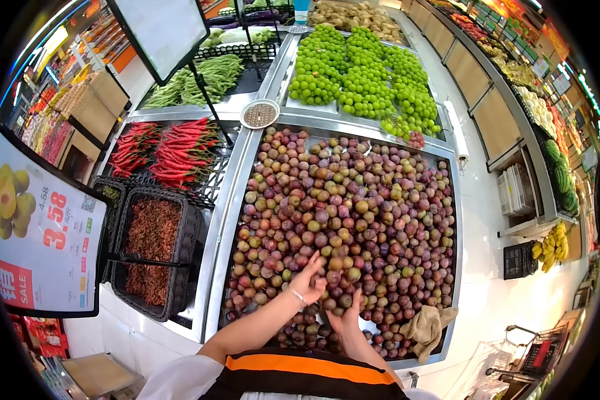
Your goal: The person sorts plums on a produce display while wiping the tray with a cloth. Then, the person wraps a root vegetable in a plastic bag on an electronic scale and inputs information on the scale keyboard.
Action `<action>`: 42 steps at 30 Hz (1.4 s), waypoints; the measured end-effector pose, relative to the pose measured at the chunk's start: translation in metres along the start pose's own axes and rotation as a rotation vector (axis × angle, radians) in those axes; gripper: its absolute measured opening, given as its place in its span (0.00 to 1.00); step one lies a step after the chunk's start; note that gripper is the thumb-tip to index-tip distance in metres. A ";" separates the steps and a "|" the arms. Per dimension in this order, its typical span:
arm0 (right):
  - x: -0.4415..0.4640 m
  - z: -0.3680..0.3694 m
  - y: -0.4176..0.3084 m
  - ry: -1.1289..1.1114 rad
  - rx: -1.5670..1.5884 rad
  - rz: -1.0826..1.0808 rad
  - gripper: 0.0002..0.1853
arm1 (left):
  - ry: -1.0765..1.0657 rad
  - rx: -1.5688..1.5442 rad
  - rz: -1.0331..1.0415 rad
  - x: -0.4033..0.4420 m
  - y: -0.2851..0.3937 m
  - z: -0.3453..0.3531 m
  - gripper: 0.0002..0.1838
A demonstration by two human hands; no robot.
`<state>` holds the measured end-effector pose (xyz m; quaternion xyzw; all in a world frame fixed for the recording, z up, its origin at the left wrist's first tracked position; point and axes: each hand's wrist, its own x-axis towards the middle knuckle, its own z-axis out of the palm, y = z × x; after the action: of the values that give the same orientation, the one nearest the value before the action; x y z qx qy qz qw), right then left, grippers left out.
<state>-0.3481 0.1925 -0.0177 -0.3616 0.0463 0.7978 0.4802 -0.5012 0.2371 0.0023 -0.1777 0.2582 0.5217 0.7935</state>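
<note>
Orange-striped black fabric (307, 363) covers our front at the lower edge of view. Our right hand (345, 320) is cupped against the plums (380, 200), thumb raised; fruit hides part of the fingers, so we cannot tell whether they grip. Our left hand (307, 281), with a bracelet (298, 295) at the wrist, reaches in just beside it, fingers partly bent at the plums; we cannot confirm a grip here either. The plums fill a metal-rimmed bin (219, 293) before us. A brown cloth (427, 331) lies at its near right corner. To our left, a price sign (43, 227) stands beside a black basket (192, 230) of reddish-brown goods. Farther on, red chillies (183, 153) lie left of the plums. Beyond the bin, we see heaped green grapes (360, 73), with green beans (207, 79) to their left
</note>
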 end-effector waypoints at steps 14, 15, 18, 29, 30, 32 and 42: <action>0.043 0.128 -0.039 -0.178 -0.271 0.043 0.32 | 0.012 0.497 0.127 0.031 0.081 0.124 0.52; 0.037 0.145 -0.050 -0.166 -0.399 0.008 0.33 | 0.016 0.505 0.150 0.010 0.086 0.126 0.53; 0.005 0.152 -0.070 -0.111 -0.783 -0.098 0.40 | -0.070 0.702 0.234 -0.057 0.090 0.101 0.39; -0.140 -0.075 -0.047 0.182 -2.445 0.029 0.38 | 0.776 2.121 0.161 -0.235 0.041 -0.120 0.51; -0.139 -0.082 -0.040 0.241 -2.459 -0.048 0.39 | 0.786 2.163 0.099 -0.226 0.041 -0.130 0.54; -0.130 -0.097 -0.038 0.230 -2.382 -0.134 0.36 | 0.780 2.180 0.117 -0.215 0.042 -0.128 0.54; -0.095 -0.079 -0.015 0.142 -0.642 0.293 0.37 | 0.461 1.051 -0.186 -0.158 0.030 -0.137 0.43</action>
<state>-0.2683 0.0979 -0.0126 -0.5382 -0.1220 0.8049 0.2182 -0.6106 0.0572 -0.0144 0.1092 0.6319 0.1996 0.7410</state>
